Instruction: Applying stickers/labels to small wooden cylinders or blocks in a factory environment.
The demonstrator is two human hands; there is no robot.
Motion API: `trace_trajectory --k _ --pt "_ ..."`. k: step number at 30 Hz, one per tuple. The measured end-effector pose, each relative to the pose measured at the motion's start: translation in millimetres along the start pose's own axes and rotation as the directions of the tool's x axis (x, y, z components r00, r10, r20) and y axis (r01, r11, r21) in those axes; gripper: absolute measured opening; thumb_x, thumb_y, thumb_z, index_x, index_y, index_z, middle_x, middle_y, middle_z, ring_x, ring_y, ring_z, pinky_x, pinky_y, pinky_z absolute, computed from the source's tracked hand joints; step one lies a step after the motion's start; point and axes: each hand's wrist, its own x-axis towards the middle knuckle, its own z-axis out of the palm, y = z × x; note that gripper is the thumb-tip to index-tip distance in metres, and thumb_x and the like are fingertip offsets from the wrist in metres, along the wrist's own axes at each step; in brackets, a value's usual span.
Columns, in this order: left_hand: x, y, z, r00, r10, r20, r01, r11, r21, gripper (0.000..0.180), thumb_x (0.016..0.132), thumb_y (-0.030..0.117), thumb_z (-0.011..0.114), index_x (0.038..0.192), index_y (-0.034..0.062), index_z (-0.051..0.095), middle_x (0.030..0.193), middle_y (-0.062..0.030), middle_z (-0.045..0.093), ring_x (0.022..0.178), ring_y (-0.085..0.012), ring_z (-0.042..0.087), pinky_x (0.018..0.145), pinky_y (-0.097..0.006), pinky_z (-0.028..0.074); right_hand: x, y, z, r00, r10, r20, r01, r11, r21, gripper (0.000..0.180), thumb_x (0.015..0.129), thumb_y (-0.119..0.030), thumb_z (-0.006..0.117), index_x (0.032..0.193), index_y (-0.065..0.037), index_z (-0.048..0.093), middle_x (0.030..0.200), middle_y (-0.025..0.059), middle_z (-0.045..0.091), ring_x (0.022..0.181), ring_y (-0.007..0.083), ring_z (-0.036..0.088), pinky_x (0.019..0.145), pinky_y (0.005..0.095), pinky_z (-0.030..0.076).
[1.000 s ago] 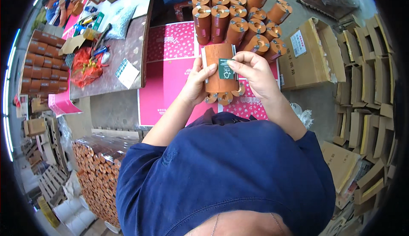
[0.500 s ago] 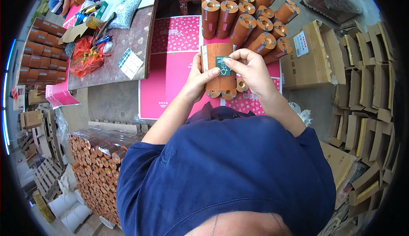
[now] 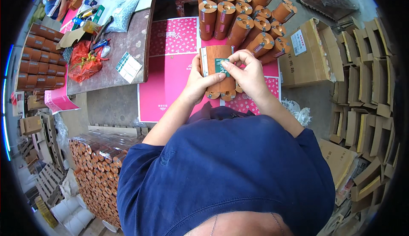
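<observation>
An orange-brown wooden cylinder (image 3: 216,52) is held before me, with metal strips along its sides. My left hand (image 3: 198,82) is wrapped round its left side, thumb lying on the lower edge of a small dark green label (image 3: 218,66) on its face. At that label's right side, my right hand (image 3: 249,76) pinches with thumb and forefinger; the fingertips hide part of it. Several short wooden pieces (image 3: 228,95) show just below the cylinder. Beyond my hands stands a group of similar cylinders (image 3: 240,25) with holed ends, some upright and some leaning.
Pink patterned sheeting (image 3: 164,80) covers the work surface. On the left, a dark table (image 3: 134,35) carries a red plastic bag (image 3: 83,63), a label sheet (image 3: 128,67) and tools. A cardboard box (image 3: 309,52) stands right. Wrapped cylinders (image 3: 96,172) are stacked lower left. Another person (image 3: 57,1) is far left.
My left thumb has shifted slightly right and down over the green label. My right fingertips have moved slightly left and down, covering more of it. The cylinder stays in my left hand.
</observation>
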Motion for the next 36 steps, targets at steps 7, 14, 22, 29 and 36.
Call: trace_trajectory --k 7,14,22,29,36 --pt "-3 4 2 0.999 0.002 0.045 -0.002 1.0 0.003 0.087 0.057 0.008 0.073 0.125 0.0012 0.019 0.113 -0.0138 0.041 0.104 -0.0225 0.045 0.089 -0.036 0.04 12 21 -7 0.96 -0.182 -0.212 0.166 0.982 -0.089 0.052 0.066 -0.015 0.074 0.102 -0.005 0.038 0.09 0.0042 0.045 0.078 0.0094 0.046 0.068 0.0224 0.043" --pt "-8 14 13 0.997 -0.01 0.074 0.018 0.994 -0.105 0.062 0.074 0.018 0.059 0.123 0.003 0.023 0.111 -0.0139 0.044 0.101 -0.0215 0.048 0.084 -0.034 0.043 -4 16 -8 0.975 -0.168 0.146 0.135 0.968 0.211 0.084 0.068 -0.037 0.071 0.125 0.0 0.021 0.114 0.0193 0.038 0.111 0.0268 0.038 0.093 0.037 0.033" --pt "-6 10 13 0.993 -0.104 0.063 0.116 0.963 -0.242 0.041 0.085 0.027 0.046 0.116 0.005 0.032 0.104 -0.0101 0.047 0.094 -0.0164 0.052 0.078 -0.031 0.047 -7 26 -19 0.974 -0.045 0.224 -0.056 0.904 0.423 0.058 0.084 -0.018 0.054 0.129 -0.001 0.022 0.129 0.0159 0.032 0.12 0.0244 0.031 0.098 0.0335 0.027" --pt "6 -3 10 0.993 -0.091 0.075 0.106 0.965 -0.24 0.047 0.089 0.042 0.033 0.119 0.0068 0.035 0.105 -0.0126 0.052 0.095 -0.0202 0.055 0.081 -0.035 0.047 -11 8 -10 0.976 -0.015 0.217 -0.054 0.949 0.31 0.08 0.074 -0.024 0.066 0.131 -0.001 0.014 0.129 0.0183 0.025 0.121 0.0253 0.028 0.099 0.0352 0.025" --pt "-6 12 20 0.998 0.019 0.068 -0.017 1.0 -0.021 0.044 0.087 0.034 0.04 0.12 0.0058 0.03 0.107 -0.0122 0.047 0.096 -0.0213 0.053 0.08 -0.036 0.047 -12 11 -7 0.97 -0.077 0.23 0.033 0.981 0.19 0.083 0.068 -0.032 0.071 0.125 -0.001 0.019 0.117 0.022 0.032 0.111 0.0307 0.038 0.092 0.0388 0.034"
